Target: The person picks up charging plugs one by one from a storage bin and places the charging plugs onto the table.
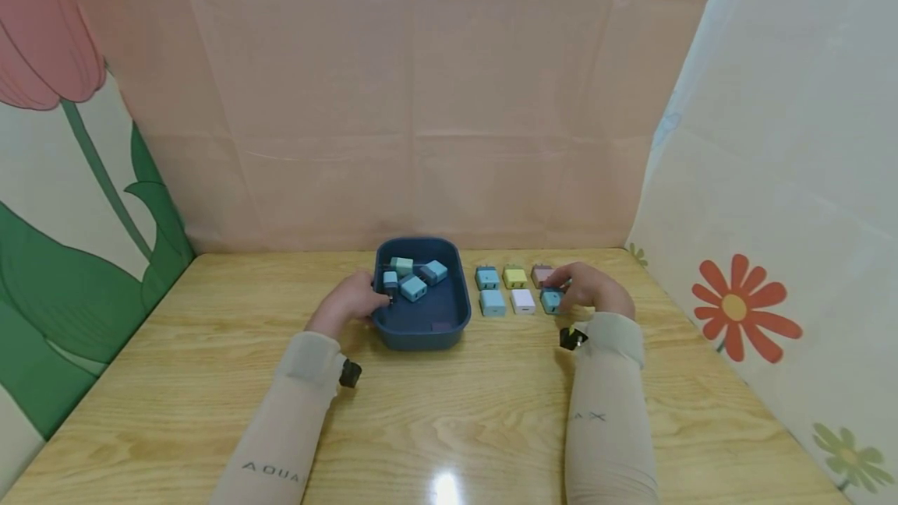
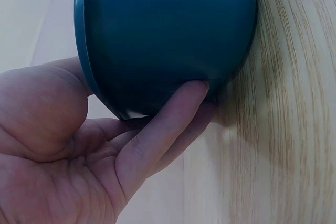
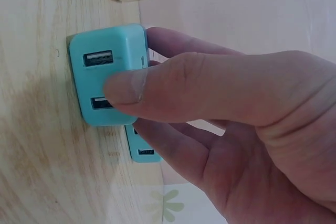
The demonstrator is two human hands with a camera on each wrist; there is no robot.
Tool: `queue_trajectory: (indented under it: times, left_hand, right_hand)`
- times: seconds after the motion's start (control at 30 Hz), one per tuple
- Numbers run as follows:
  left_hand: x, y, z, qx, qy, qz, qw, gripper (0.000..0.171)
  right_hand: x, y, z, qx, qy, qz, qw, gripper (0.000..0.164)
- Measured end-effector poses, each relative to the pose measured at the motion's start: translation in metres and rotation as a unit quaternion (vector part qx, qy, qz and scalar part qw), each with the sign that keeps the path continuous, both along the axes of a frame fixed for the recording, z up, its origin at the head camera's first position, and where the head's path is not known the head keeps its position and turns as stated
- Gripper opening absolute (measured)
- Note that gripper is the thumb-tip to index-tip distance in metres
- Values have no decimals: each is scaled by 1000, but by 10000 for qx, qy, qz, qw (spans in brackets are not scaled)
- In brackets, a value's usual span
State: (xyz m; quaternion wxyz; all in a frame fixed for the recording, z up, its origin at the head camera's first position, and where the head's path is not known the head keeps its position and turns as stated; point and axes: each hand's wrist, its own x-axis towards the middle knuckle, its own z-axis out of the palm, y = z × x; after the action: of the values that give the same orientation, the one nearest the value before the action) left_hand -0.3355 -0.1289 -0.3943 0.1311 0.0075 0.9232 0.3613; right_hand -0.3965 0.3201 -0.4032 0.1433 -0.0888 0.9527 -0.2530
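Observation:
My left hand (image 1: 353, 297) grips the left wall of a dark blue plastic bin (image 1: 421, 340), thumb over the rim and fingers against the outside. Inside the bin lie several USB charger plugs, among them a mint one (image 1: 402, 266) and a light blue one (image 1: 412, 287). My right hand (image 1: 592, 287) pinches a teal USB charger (image 3: 105, 74) with two ports, its thumb across the port face. That charger is at the right end of the near row, on or just over the table. Part of another teal charger (image 3: 143, 150) shows behind the fingers.
Right of the bin stand two rows of chargers: blue (image 1: 487, 279), yellow (image 1: 515, 278) and mauve (image 1: 540, 275) at the back, light blue (image 1: 493, 303) and white (image 1: 522, 301) in front. The wooden table (image 1: 449, 411) meets a pink backdrop (image 1: 421, 100).

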Motion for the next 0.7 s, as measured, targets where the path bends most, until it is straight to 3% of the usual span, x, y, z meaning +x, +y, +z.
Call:
queue_trajectory:
  times: [0.43, 0.7]
  left_hand:
    - [-1, 0, -1, 43, -28, 10, 10000, 31]
    - [-1, 0, 0, 103, -75, 45, 9999, 33]
  right_hand:
    - [-1, 1, 9, -9, 34, 58, 10000, 57]
    - [-1, -3, 13, 11, 293, 100, 9995, 58]
